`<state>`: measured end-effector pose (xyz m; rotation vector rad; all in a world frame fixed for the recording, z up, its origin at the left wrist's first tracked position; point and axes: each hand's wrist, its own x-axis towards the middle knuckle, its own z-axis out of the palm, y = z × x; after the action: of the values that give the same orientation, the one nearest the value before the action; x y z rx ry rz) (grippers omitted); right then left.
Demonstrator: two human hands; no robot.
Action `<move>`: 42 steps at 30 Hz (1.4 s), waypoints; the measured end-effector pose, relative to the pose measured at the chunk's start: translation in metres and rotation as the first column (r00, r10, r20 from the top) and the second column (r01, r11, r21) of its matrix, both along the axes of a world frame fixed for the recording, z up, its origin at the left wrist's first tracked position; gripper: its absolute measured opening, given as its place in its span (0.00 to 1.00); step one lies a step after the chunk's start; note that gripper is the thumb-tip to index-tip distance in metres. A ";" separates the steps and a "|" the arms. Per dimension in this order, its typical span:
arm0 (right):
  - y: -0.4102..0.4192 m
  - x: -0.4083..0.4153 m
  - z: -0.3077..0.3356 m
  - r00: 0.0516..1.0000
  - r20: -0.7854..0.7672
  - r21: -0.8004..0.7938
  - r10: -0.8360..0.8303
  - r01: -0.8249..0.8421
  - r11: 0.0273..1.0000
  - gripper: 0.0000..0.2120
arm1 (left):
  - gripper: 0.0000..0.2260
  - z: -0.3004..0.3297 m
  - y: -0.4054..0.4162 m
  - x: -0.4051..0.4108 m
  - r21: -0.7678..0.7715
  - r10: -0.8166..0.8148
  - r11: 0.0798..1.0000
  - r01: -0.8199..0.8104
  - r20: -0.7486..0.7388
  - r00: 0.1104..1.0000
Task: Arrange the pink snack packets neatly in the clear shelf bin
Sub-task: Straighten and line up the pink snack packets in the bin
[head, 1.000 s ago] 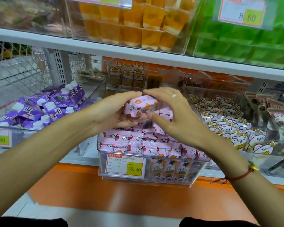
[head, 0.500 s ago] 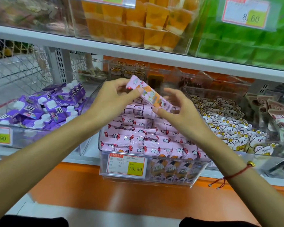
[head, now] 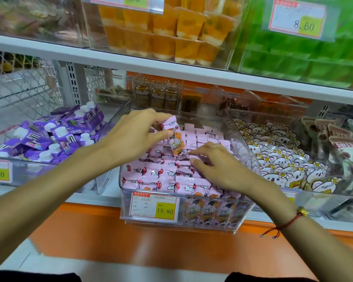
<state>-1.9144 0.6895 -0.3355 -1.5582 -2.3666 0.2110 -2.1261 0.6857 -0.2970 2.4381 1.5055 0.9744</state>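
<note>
Left hand (head: 130, 137) pinching upper end of pink snack packet (head: 176, 139), long axis steeply tilted over clear shelf bin (head: 243, 216); right hand (head: 214, 163) flat, pressing stacked packets; price tag (head: 154, 206) reading 15.80

Pink snack packets (head: 151, 176) in rows filling the clear shelf bin (head: 240, 218), one packet (head: 176, 142) seemingly upright.

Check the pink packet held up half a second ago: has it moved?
Yes. The pink packet, pinched by the left hand, has come down toward the packets in the clear bin, nearly upright.
</note>
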 end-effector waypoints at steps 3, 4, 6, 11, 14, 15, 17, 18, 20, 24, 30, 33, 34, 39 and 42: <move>-0.002 -0.001 0.005 1.000 -0.023 0.080 -0.012 0.014 0.997 0.13 | 0.11 0.011 0.007 -0.003 -0.049 -0.064 0.997 0.057 -0.140 0.988; -0.003 0.000 0.007 0.999 -0.020 0.123 -0.025 0.027 0.992 0.11 | 0.12 0.013 0.012 -0.001 -0.076 -0.088 0.994 0.076 -0.178 0.980; -0.004 0.001 0.010 0.999 0.001 0.207 -0.046 0.045 0.977 0.09 | 0.14 0.011 0.021 0.007 -0.120 -0.124 0.988 0.096 -0.255 0.959; -0.009 0.005 0.013 0.998 0.031 0.258 -0.057 0.047 0.965 0.09 | 0.20 -0.015 0.037 0.029 -0.067 -0.091 0.995 0.074 -0.311 0.946; -0.011 0.009 0.013 0.999 0.048 0.150 0.012 -0.019 0.988 0.12 | 0.16 -0.020 0.039 0.027 -0.063 -0.071 0.997 0.054 -0.310 0.948; -0.012 0.010 0.013 0.998 0.054 0.107 0.036 -0.041 0.993 0.13 | 0.14 -0.022 0.040 0.026 -0.080 -0.084 0.995 0.059 -0.363 0.928; -0.012 0.012 0.013 0.996 0.062 0.053 0.067 -0.071 0.996 0.15 | 0.11 -0.025 0.040 0.026 -0.158 -0.141 0.984 0.079 -0.434 0.890; -0.011 0.013 0.013 0.995 0.066 0.036 0.075 -0.078 0.996 0.16 | 0.11 -0.025 0.040 0.026 -0.197 -0.167 0.977 0.086 -0.443 0.881; -0.010 0.014 0.014 0.993 0.075 0.007 0.087 -0.087 0.996 0.17 | 0.13 -0.025 0.040 0.028 -0.233 -0.186 0.969 0.085 -0.458 0.869; -0.006 0.015 0.016 0.991 0.081 -0.031 0.103 -0.101 0.994 0.17 | 0.14 -0.028 0.039 0.029 -0.235 -0.189 0.968 0.091 -0.438 0.879; 0.003 0.011 0.022 0.998 -0.042 0.189 -0.055 0.062 0.980 0.12 | 0.17 -0.033 0.023 0.031 -0.061 -0.033 0.998 0.021 -0.205 0.978; 0.012 0.002 0.020 0.995 -0.033 0.213 -0.099 0.104 0.972 0.10 | 0.21 -0.037 0.016 0.035 -0.099 -0.001 0.995 -0.021 -0.221 0.975; 0.014 -0.001 0.017 0.995 0.012 0.183 -0.102 0.098 0.978 0.10 | 0.22 -0.038 0.015 0.036 -0.101 0.016 0.994 -0.043 -0.248 0.969; 0.019 -0.007 0.012 0.991 0.101 0.071 -0.091 0.084 0.994 0.12 | 0.18 -0.036 0.017 0.036 -0.213 0.038 0.975 -0.060 -0.107 0.994; 0.018 -0.004 0.017 0.995 0.024 0.096 -0.093 0.090 0.991 0.07 | 0.19 -0.038 0.016 0.037 -0.192 0.067 0.978 -0.086 -0.100 0.993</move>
<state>-1.9187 0.7072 -0.3188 -1.6300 -2.2844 0.0552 -2.0894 0.7017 -0.3346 2.3317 1.6506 0.6951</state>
